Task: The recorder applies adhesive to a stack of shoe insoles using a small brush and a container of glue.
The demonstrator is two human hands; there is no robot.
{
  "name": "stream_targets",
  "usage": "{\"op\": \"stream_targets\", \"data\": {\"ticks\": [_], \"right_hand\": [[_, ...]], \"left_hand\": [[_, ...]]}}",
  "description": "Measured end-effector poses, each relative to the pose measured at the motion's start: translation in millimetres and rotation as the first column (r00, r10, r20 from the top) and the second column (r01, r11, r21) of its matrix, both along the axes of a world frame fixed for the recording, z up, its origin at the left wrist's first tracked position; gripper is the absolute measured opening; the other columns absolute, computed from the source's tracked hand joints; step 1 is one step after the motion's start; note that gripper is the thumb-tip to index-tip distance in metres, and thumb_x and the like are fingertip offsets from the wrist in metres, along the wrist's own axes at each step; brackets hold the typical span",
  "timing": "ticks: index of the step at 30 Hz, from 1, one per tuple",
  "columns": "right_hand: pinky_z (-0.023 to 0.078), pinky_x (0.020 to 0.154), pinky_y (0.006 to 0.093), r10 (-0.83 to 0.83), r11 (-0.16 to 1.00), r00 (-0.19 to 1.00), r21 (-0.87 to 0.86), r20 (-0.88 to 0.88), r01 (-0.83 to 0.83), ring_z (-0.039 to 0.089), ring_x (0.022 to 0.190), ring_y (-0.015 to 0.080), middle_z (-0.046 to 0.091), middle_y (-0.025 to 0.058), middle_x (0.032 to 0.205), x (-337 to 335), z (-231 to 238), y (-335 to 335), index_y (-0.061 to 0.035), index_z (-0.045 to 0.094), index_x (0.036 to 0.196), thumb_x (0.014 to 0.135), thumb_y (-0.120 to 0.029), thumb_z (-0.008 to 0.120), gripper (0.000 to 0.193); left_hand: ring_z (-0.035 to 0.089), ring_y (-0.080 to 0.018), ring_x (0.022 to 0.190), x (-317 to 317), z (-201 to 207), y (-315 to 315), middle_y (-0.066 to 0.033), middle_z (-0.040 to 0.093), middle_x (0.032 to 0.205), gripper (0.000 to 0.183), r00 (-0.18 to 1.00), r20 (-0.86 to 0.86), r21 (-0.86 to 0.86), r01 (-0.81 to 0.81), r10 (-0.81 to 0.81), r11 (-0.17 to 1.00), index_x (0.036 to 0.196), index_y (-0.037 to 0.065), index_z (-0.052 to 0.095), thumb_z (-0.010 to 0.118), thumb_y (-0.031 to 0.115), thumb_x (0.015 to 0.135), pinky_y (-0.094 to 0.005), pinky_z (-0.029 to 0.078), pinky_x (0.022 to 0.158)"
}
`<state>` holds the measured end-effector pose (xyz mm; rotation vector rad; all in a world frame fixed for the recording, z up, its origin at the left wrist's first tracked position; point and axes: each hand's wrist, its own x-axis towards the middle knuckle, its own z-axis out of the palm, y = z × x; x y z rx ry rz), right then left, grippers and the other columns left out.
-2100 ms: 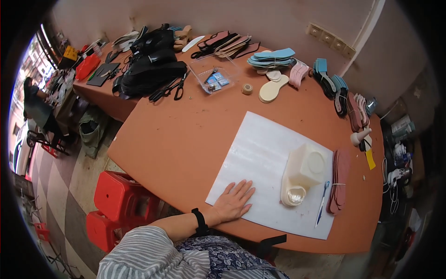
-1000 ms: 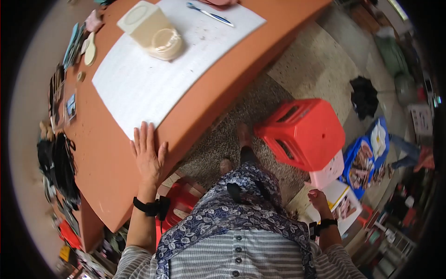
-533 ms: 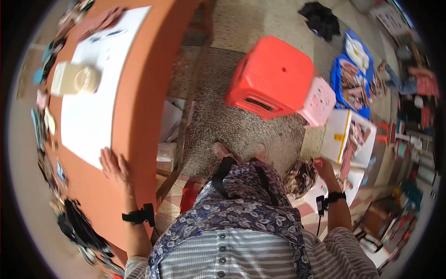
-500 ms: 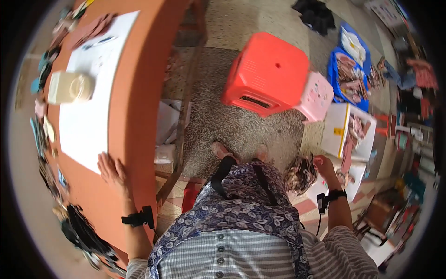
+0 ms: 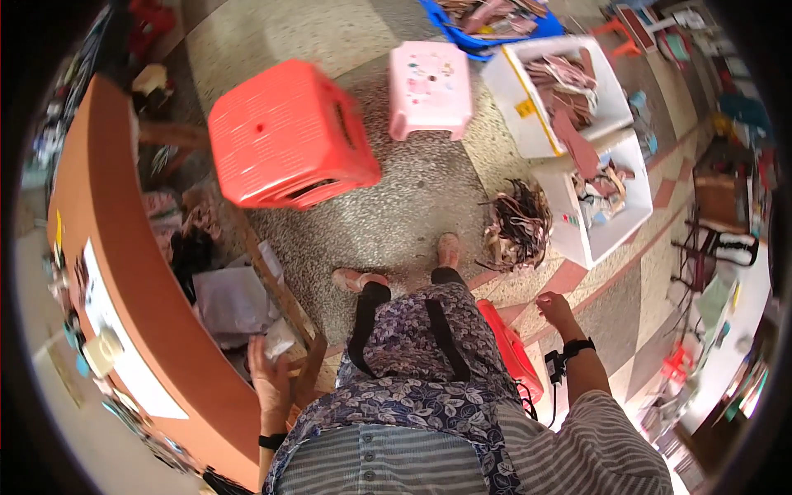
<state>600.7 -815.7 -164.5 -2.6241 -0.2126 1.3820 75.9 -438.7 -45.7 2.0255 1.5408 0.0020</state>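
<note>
My left hand (image 5: 268, 378) is off the orange table's curved edge (image 5: 157, 280), its fingers apart and nothing in them. Over the tiled floor on the right, my right hand (image 5: 557, 308) hangs with its fingers curled in, and no object shows in it. Nearest to it lies a tangled heap of dark and pinkish strips (image 5: 520, 227). Beyond the heap are a white box (image 5: 571, 224) with pale scraps inside and another white box (image 5: 528, 136) with brownish-pink flat pieces, one of which hangs over its side.
A large red stool (image 5: 280, 132) and a small pink stool (image 5: 429, 87) stand ahead on the floor. Behind them is a blue container (image 5: 495, 45) of pieces. A red object (image 5: 511, 351) lies by my right side. A white sheet (image 5: 124, 338) and a cream container (image 5: 102, 352) rest on the table.
My body has turned right, so the table and stools shift left in view. My left hand has come off the tabletop. My right hand is now farther from the strip heap.
</note>
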Motion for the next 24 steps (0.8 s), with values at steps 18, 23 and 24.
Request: {"op": "stream_targets", "data": {"ticks": [18, 23, 24], "right_hand": [[0.052, 0.06, 0.0336, -0.724, 0.63, 0.568, -0.038, -0.391, 0.776, 0.065, 0.071, 0.0184, 0.067, 0.0081, 0.084, -3.8, -244.0, -42.7, -0.0038, 0.064, 0.1, 0.087, -0.034, 0.058, 0.034], [0.05, 0.062, 0.0307, -0.89, 0.121, 0.099, -0.022, -0.445, 0.992, 0.064, 0.073, 0.0211, 0.066, 0.0105, 0.09, -7.6, -348.9, -31.7, -0.0009, 0.058, 0.105, 0.089, -0.028, 0.057, 0.032], [0.052, 0.063, 0.0333, -0.884, 0.037, 0.019, -0.031, -0.467, 0.999, 0.065, 0.073, 0.0242, 0.065, 0.0154, 0.09, -7.2, -368.1, -29.3, 0.0022, 0.054, 0.109, 0.091, -0.031, 0.055, 0.037]], "left_hand": [[0.059, -0.0257, 0.109, 137.2, -89.2, 34.8, -0.019, 0.06, 0.12, 0.044, 0.948, -0.211, -0.611, 0.064, -0.24, 0.789, 0.126, -0.003, 0.052, 0.064, 0.012, 0.086, -0.0359, 0.047, 0.092], [0.058, -0.026, 0.111, 184.5, -110.5, 73.1, -0.0204, 0.059, 0.119, 0.045, 0.902, -0.358, -0.53, 0.017, -0.241, 0.848, 0.127, -0.004, 0.049, 0.062, 0.012, 0.087, -0.0362, 0.046, 0.093], [0.058, -0.0263, 0.112, 188.6, -114.5, 78.8, -0.0206, 0.059, 0.12, 0.045, 0.899, -0.366, -0.522, 0.018, -0.243, 0.853, 0.128, -0.004, 0.049, 0.061, 0.013, 0.088, -0.0367, 0.046, 0.094]]}}
